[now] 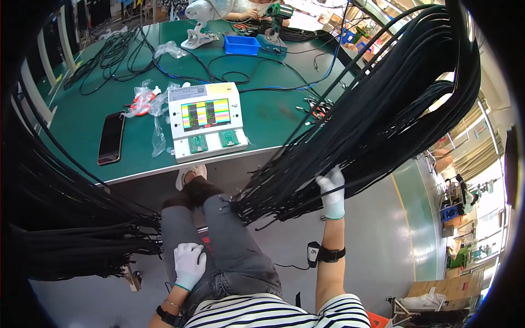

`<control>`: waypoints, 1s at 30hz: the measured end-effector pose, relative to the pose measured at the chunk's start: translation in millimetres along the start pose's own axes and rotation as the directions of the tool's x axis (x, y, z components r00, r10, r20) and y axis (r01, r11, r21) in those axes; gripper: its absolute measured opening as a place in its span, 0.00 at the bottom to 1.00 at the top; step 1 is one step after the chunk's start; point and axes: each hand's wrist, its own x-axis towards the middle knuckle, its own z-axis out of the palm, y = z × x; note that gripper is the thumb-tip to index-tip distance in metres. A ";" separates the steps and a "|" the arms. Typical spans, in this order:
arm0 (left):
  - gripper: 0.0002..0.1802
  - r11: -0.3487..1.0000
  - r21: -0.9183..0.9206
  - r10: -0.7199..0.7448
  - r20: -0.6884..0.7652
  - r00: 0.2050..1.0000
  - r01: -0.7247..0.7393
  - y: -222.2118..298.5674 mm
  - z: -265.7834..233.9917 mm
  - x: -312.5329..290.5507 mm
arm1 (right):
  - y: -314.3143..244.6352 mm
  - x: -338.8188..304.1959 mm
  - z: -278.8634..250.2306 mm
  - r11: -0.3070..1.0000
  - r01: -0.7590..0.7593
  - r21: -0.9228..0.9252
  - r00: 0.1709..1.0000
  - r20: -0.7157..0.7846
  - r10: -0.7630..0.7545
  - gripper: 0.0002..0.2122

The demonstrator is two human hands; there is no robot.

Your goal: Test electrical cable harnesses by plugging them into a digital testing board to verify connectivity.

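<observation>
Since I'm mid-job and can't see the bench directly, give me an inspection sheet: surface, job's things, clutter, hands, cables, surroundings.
Surface: flat green tabletop with a pale front edge.
Job's things: white sloped box with a lit, coloured screen and two green circuit boards on its front ledge; thick bundle of long black cables hanging at right.
Clutter: black slab-shaped phone left of the box; crumpled clear plastic between them; blue rectangular plastic tray farther back.
Hands: white-gloved left hand rests on the left thigh; white-gloved right hand at the bundle's lower edge, grip unclear.
Cables: loose black coils at the tabletop's far left; second black bundle at left.
Surroundings: grey floor; another person's hand beyond the tray.
</observation>
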 end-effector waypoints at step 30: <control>0.10 0.999 0.041 0.006 -0.010 1.000 -0.006 -2.2 3.8 5.7 | 28.2 -5.9 -31.4 0.966 -0.040 -0.257 0.938 -0.343 -0.053 0.24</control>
